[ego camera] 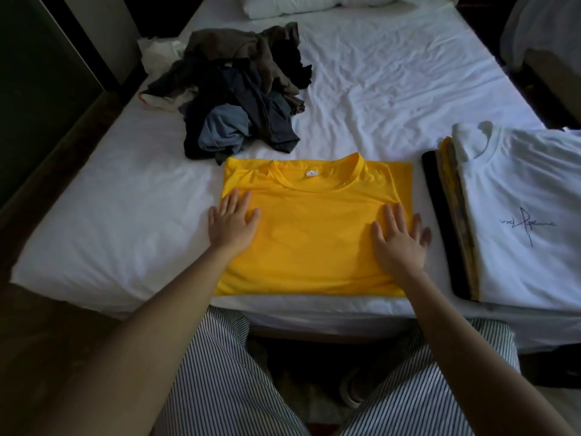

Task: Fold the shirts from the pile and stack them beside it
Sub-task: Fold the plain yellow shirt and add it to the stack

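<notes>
Folding is nearly complete: your left hand [233, 222] and right hand [400, 242] press flat, fingers spread, on the folded yellow cotton T-shirt [314, 228]. Next, you likely lift it onto the stack of folded shirts [515, 215].

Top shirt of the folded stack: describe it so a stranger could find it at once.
Start at the white-sheeted bed and go to its near right edge, where a stack of folded shirts sits right of the flat yellow shirt. The top shirt is white, collar pointing away; unlike the black and tan layers beneath, it carries a thin dark signature-style print.
</notes>
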`<state>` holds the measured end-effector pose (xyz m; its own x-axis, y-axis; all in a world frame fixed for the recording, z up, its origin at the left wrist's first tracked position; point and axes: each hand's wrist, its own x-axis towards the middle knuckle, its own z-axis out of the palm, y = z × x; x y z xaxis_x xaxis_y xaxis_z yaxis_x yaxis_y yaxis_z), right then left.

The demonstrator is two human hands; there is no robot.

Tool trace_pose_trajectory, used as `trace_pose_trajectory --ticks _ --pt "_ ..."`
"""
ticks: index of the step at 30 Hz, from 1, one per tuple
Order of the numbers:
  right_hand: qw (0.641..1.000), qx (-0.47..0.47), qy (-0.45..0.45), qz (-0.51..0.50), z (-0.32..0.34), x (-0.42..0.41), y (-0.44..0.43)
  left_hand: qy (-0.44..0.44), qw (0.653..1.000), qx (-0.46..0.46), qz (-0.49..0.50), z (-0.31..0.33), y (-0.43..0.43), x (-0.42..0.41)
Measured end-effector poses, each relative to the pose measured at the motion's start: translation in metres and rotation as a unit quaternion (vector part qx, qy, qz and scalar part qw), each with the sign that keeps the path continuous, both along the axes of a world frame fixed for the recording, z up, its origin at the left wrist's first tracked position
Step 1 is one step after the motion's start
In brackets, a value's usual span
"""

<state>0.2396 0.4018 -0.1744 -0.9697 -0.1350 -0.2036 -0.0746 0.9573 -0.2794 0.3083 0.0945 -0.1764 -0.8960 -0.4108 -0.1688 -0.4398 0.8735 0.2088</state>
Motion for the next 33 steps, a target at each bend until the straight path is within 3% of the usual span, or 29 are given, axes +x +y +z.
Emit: trace_pose_trajectory --ticks 2,4,7,10,14,15,17,19,22,24,26,30,33 --pt "0.998 -0.025 0.058 -0.028 0.003 0.008 0.003 0.005 1.000 -0.015 0.012 0.004 0.005 -0.002" --pt "0.983 -0.061 0.175 0.010 0.008 0.031 -0.001 0.040 0.999 -0.032 -0.007 0.009 0.017 -0.006" --pt "0.934 -0.168 0.290 0.127 0.007 0.080 -0.023 0.062 0.983 -0.027 -0.173 0.017 0.046 -0.023" --pt "0.931 -0.189 0.274 0.151 0.000 0.115 -0.048 0.003 0.950 -0.042 -0.309 0.013 0.070 -0.047" --pt "0.964 -0.099 0.180 0.169 -0.016 0.124 -0.070 -0.047 0.954 -0.042 -0.295 0.007 0.072 -0.076" --pt "0.967 -0.110 0.166 0.160 -0.019 0.128 -0.073 -0.050 0.954 -0.041 -0.293 0.008 0.072 -0.082" --pt "0.963 -0.222 0.134 0.068 -0.017 0.140 -0.076 -0.048 0.955 -0.033 -0.290 0.010 0.071 -0.094" --pt "0.916 -0.377 0.064 -0.124 -0.003 0.155 -0.080 -0.039 0.967 0.004 -0.250 0.014 0.070 -0.103" --pt "0.748 -0.530 -0.119 -0.383 0.011 0.161 -0.092 -0.058 0.976 0.021 -0.209 0.022 0.063 -0.119" --pt "0.643 -0.586 -0.168 -0.464 0.013 0.153 -0.100 -0.088 0.972 -0.012 -0.216 0.031 0.059 -0.130" --pt "0.565 -0.618 -0.176 -0.518 0.013 0.145 -0.108 -0.115 0.965 -0.023 -0.234 0.034 0.058 -0.141" --pt "0.490 -0.660 -0.222 -0.524 0.018 0.142 -0.121 -0.134 0.963 -0.039 -0.231 0.035 0.061 -0.150" --pt "0.477 -0.653 -0.223 -0.545 0.011 0.140 -0.130 -0.128 0.962 -0.046 -0.236 0.042 0.063 -0.148"
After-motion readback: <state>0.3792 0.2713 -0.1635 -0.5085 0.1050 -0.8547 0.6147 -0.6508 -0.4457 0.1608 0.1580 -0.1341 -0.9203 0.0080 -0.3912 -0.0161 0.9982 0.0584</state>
